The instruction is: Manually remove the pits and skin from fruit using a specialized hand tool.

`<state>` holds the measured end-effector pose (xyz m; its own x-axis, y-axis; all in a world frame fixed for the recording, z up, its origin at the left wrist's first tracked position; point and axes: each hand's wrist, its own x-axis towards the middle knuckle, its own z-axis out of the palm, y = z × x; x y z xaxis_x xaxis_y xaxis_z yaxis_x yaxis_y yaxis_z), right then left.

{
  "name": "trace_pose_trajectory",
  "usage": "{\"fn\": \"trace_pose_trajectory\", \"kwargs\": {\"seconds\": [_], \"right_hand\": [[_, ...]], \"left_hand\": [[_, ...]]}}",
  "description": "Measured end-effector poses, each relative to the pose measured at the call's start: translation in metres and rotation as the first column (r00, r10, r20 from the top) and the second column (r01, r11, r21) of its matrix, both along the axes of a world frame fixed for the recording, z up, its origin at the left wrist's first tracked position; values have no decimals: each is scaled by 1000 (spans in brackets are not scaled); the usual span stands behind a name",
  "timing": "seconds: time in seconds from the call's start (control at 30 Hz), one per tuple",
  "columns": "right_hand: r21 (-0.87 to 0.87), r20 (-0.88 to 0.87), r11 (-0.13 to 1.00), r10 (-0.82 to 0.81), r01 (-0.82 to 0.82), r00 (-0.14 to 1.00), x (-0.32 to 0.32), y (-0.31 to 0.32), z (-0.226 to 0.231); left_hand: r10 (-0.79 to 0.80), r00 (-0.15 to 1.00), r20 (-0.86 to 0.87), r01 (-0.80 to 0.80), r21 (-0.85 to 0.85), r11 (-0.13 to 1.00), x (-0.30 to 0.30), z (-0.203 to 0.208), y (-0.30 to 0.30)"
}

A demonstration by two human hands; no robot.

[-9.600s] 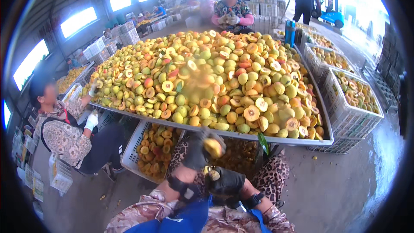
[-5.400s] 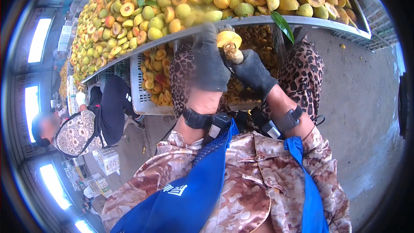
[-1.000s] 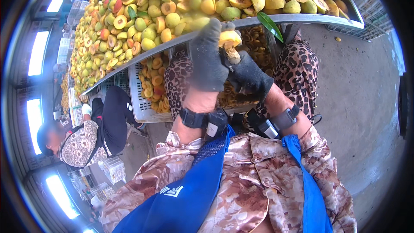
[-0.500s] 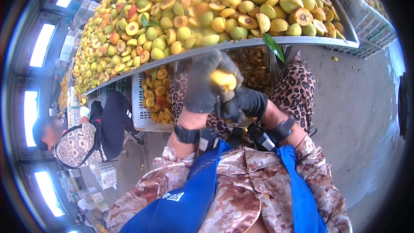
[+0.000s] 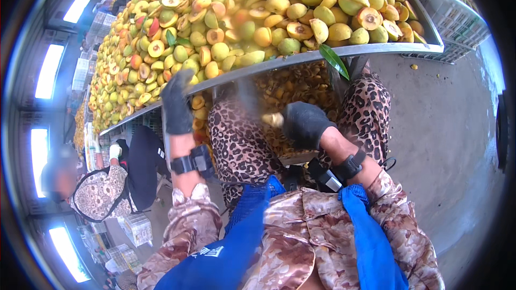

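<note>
Nearest, we see the right hand [image 5: 306,125], its fingers curled around a small, blurred yellowish piece [image 5: 272,120], above cut fruit [image 5: 301,85] beneath the near edge of the surface [image 5: 387,48]. The left hand [image 5: 178,102] overlaps that edge; we cannot tell whether its fingers grip anything. Beyond, heaped fruit halves [image 5: 277,4] cover the surface; a pale crate [image 5: 459,21] stands past its right edge.

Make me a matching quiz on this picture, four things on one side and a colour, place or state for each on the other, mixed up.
1. Wearer's left hand
2. Large leaf
3. Wearer's trousers
4. Cut fruit

A. Leopard-spotted
B. Heaped on the table
C. In a dark glove
D. Green, hanging over the table's edge

Pairs: 1-C, 2-D, 3-A, 4-B.
</note>
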<state>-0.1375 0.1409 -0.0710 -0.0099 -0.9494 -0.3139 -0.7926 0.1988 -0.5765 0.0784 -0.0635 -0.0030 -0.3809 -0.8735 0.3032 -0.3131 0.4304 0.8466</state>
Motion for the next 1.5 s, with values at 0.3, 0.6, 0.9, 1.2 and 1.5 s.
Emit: {"fn": "trace_pose_trajectory", "kwargs": {"seconds": [0.3,0.6,0.9,1.2,1.5], "right_hand": [[58,98,990,-134,128,986,-4,-1,-5],[-184,798,713,-293,677,526,-10,-1,-27],[-151,904,679,-199,719,378,0,-4,-6],[159,918,815,-330,557,220,-1,-1,-6],[-176,694,879,-209,444,689,0,1,-21]], "left_hand": [[-546,717,433,693,-527,492,-238,-31,26],[-577,816,13,570,139,810,-181,15,27],[-493,837,-238,541,224,811,-119,11,104],[-325,889,-323,431,353,830,-114,-6,109],[-254,931,-262,354,480,803,-106,-24,99]]}}
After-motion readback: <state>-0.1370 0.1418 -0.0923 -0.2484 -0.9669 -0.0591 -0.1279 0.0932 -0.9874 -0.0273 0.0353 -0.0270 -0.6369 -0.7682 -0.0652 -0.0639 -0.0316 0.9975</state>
